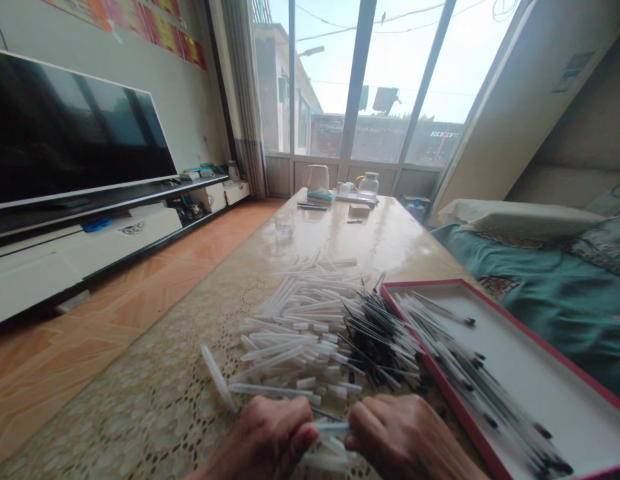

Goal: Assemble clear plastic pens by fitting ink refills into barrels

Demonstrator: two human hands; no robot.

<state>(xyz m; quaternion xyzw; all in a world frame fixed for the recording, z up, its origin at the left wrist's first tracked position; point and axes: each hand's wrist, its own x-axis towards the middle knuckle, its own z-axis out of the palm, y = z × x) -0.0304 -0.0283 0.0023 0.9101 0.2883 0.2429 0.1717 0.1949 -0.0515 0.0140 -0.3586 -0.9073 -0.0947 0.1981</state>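
Note:
Low in the head view, my left hand (270, 433) and my right hand (397, 433) face each other, both with fingers closed. A pale pen barrel (333, 427) spans the gap between them, its ends hidden in my fingers. Just behind it shows a thin dark rod (326, 415); whether I hold it cannot be told. Beyond my hands lies a heap of whitish pen barrels (290, 333). Against its right side is a pile of thin pen refills with black ends (377, 330). One barrel (217, 377) lies apart at the left.
A red-rimmed shallow box (540, 347) at the right holds filled pens (460, 363) with dark ends. Farther along the patterned table (155, 373) stand a clear glass (284, 225), a glass pitcher (369, 185) and a small box (359, 209). A sofa (520, 280) flanks the right side.

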